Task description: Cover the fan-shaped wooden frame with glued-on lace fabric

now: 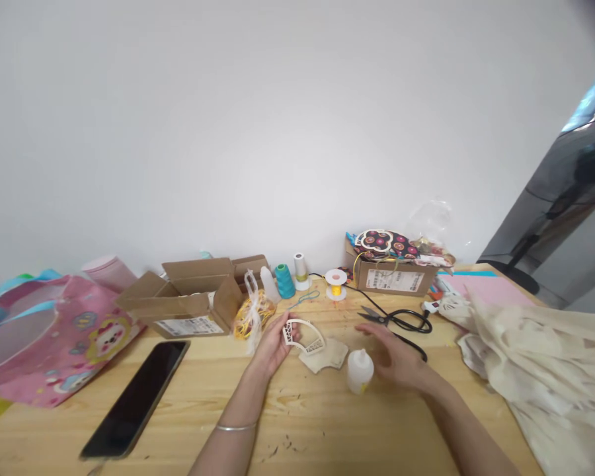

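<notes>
My left hand [276,344] grips a pale fan-shaped openwork frame [305,324] by its left end, thumb and fingers closed on it. Under the frame's right part lies a cream piece of fabric [333,355] on the table. A small white squeeze bottle [360,372] with a pointed tip stands upright just right of the fabric. Beside the bottle is my right hand [394,357], its fingers stretched out and holding nothing. Black-handled scissors [379,317] lie beyond the right hand.
Thread spools [285,281], a yellow-wound spool [336,285] and cardboard boxes [218,291] line the wall. A phone [136,400] and a pink bag [64,337] lie left. Crumpled cream cloth [550,370] covers the right side. A black cable [416,322] runs by the scissors.
</notes>
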{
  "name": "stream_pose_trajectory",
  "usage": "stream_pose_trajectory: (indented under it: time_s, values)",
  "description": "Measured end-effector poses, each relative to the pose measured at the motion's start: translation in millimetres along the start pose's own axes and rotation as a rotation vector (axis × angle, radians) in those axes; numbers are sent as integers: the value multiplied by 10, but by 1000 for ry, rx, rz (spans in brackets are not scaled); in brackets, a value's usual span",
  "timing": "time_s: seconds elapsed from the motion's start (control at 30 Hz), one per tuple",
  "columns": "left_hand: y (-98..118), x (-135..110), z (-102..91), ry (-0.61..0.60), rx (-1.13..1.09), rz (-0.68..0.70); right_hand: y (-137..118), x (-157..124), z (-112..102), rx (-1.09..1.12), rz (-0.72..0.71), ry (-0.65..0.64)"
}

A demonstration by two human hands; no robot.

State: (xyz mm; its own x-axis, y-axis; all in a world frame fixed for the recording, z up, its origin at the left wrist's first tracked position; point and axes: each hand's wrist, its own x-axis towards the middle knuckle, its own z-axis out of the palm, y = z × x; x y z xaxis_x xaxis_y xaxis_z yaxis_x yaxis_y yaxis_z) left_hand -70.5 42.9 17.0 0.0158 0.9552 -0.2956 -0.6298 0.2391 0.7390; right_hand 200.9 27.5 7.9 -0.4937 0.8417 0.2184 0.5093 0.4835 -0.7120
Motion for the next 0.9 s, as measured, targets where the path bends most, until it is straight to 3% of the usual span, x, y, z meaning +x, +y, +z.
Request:
stream_pose_trajectory:
  time_s: [0.13, 0.3, 0.53, 0.67, 0.9]
  values:
    - [27, 22, -44, 85, -37, 33, -142, -39, -48, 234, -38, -187]
    - [63, 34, -78, 187, -64, 115, -238, -15, 0, 251, 10, -268]
    - [55, 38, -78, 245, 60, 180, -194, 7, 162, 168, 83, -170]
    - [26, 39, -91, 236, 277, 244, -177, 40, 138, 201, 46, -90]
    - [-7, -16, -60, 255, 655, 435, -134, 54, 139, 213, 156, 115]
